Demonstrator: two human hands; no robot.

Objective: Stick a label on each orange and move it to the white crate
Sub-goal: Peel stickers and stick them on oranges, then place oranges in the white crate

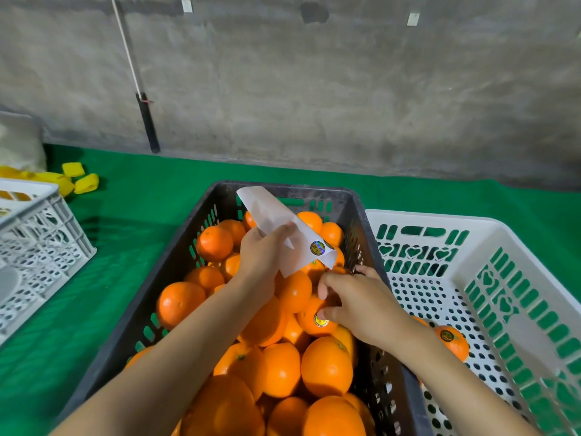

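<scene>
Field notes, head view.

- Black crate point(217, 199) sits mid-frame towards 6 o'clock on the green counter point(141, 221), loaded with a heap of oranges point(283, 369).
- My left hand point(264, 256) is over the heap. Its fingers are curled on a white backing strip point(276, 215), which it holds tilted, the far end pointing to 11 o'clock. One round label point(317, 247) is on the strip's near end, at 4 o'clock from the hand.
- My right hand point(361, 303) is at the black crate's 3 o'clock wall. Its fingers and thumb are curled round an orange point(309, 322) lying on top of the heap. A sticker point(321, 320) shows on its skin, just at the thumb tip.
- White crate point(471, 228) stands at 3 o'clock, touching the black crate's side. A second orange point(452, 341), already stickered, lies on its floor near my right wrist.
- Another pale crate point(41, 240) at 9 o'clock; yellow pieces point(80, 177) at 10 o'clock, well apart from the work.
</scene>
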